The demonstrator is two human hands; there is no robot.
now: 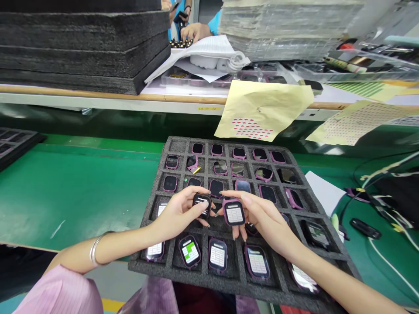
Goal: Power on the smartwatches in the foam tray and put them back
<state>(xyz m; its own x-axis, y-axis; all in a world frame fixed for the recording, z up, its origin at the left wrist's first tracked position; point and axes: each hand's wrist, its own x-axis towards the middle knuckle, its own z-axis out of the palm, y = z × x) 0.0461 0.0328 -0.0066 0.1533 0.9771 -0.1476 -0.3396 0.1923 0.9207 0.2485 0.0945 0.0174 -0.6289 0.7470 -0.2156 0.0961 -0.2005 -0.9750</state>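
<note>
A dark foam tray [203, 274] with square compartments holds several purple-rimmed smartwatch bodies, some with lit white screens. Above its middle, my left hand [186, 207] grips a black watch [202, 206], the thumb lying on its lit screen. Close beside it on the right, my right hand [262, 213] holds a purple watch [234, 212] by its edges; its screen shows a white grid. The two watches are apart. In the front row, one watch [190, 251] has a green and white screen.
A shelf edge [131, 101] crosses behind the tray, with black foam stacks [81, 48] and hanging yellow paper [265, 109]. Cables and a small black device [365, 228] lie at right. Another tray [16, 141] is far left. Beyond the shelf shows another person's hand [196, 32].
</note>
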